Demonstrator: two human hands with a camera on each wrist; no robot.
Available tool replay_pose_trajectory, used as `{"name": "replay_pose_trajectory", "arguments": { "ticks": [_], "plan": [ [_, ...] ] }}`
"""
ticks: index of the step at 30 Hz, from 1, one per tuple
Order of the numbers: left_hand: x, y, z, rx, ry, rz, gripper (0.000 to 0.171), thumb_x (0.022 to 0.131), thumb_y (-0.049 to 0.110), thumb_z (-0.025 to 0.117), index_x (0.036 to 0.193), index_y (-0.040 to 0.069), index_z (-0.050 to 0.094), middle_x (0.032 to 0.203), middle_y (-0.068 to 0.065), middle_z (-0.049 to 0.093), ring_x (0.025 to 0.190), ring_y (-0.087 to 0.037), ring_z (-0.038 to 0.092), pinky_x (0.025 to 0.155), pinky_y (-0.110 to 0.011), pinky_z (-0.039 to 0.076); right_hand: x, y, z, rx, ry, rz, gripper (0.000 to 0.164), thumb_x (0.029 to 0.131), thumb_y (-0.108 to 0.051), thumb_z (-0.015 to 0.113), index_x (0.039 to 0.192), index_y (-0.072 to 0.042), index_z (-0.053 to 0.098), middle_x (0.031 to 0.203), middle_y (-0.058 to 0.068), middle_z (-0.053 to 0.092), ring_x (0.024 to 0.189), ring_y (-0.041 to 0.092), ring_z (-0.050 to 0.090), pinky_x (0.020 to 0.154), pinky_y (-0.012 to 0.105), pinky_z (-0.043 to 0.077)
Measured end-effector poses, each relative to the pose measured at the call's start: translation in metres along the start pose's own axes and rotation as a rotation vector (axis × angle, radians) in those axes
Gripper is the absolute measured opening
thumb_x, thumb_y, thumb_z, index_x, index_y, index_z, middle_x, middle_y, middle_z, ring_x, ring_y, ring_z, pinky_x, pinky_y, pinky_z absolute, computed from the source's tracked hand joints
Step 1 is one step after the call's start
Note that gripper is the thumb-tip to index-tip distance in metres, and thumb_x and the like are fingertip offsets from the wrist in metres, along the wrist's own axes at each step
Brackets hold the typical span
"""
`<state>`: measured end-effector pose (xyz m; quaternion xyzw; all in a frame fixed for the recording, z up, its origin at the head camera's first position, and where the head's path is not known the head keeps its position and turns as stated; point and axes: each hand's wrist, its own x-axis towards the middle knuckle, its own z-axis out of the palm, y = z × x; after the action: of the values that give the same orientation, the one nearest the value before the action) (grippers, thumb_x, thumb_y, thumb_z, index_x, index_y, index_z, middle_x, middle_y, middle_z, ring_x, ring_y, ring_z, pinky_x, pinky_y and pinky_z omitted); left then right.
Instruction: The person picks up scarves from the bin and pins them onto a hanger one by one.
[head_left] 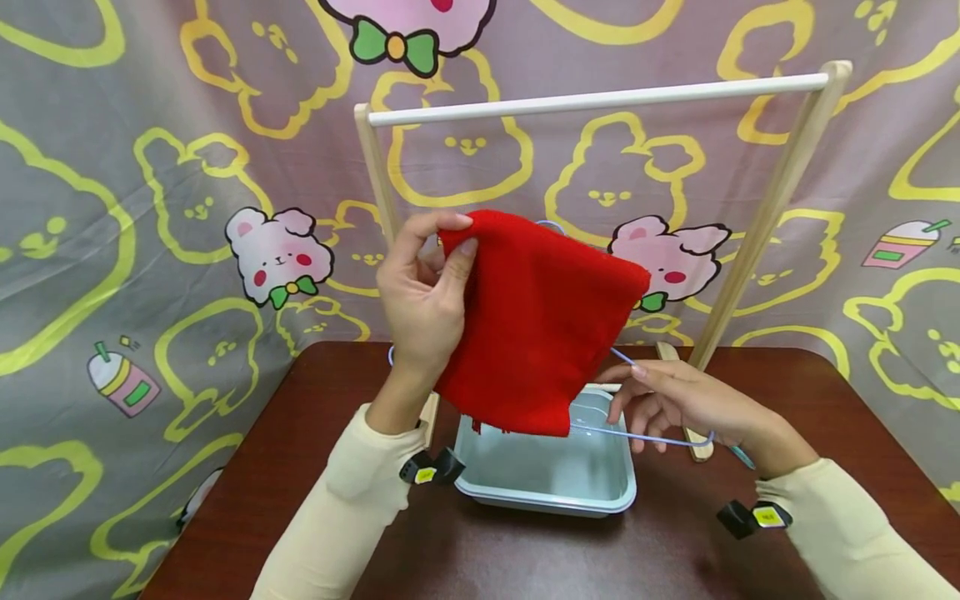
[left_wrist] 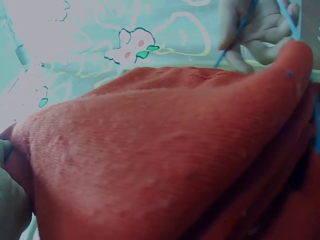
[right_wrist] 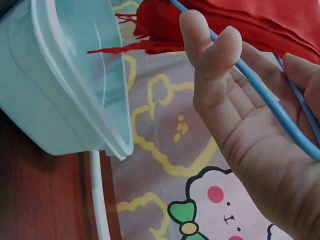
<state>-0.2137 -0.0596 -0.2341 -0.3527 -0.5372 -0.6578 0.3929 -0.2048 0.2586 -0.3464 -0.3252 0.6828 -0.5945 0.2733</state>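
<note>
A red knit scarf with fringed ends hangs folded over a blue wire hanger, high above the table. My left hand pinches its upper left corner between thumb and fingers. At the right, my right hand holds the hanger's end, its thumb and fingertips on the wire. In the right wrist view the blue wire passes across the palm, and loose red fringe dangles in front of the basin. The scarf hides most of the hanger, and its folds fill the left wrist view.
A pale blue plastic basin stands on the dark brown table below the scarf. Behind it rises a wooden rack with a white rail and a slanted right post. A patterned curtain closes off the back.
</note>
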Motion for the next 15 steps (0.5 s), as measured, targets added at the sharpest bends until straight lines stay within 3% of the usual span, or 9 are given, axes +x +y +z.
{"name": "replay_pose_trajectory", "arguments": {
  "ticks": [7,15],
  "plan": [
    [-0.006,-0.009,-0.004,0.004,-0.01,-0.043,0.019,0.093,-0.013,0.068,0.11,-0.016,0.06,0.105,0.009,0.068,0.056,-0.009,0.055,0.052,-0.017,0.043,-0.002,-0.002,-0.002,0.015,-0.016,-0.051,0.047,0.117,-0.016,0.02,0.151,-0.001,0.048,0.111,0.022,0.069,0.079,0.036,0.075,0.061,0.037,0.063],
    [-0.007,-0.017,0.001,-0.041,0.016,-0.049,0.019,0.092,-0.015,0.067,0.11,-0.018,0.06,0.106,0.006,0.068,0.071,-0.008,0.066,0.064,-0.017,0.053,0.002,0.001,0.004,0.097,-0.078,-0.036,0.044,0.116,-0.013,0.019,0.145,-0.001,0.05,0.108,0.018,0.071,0.07,0.036,0.073,0.059,0.033,0.061]
  ]
}}
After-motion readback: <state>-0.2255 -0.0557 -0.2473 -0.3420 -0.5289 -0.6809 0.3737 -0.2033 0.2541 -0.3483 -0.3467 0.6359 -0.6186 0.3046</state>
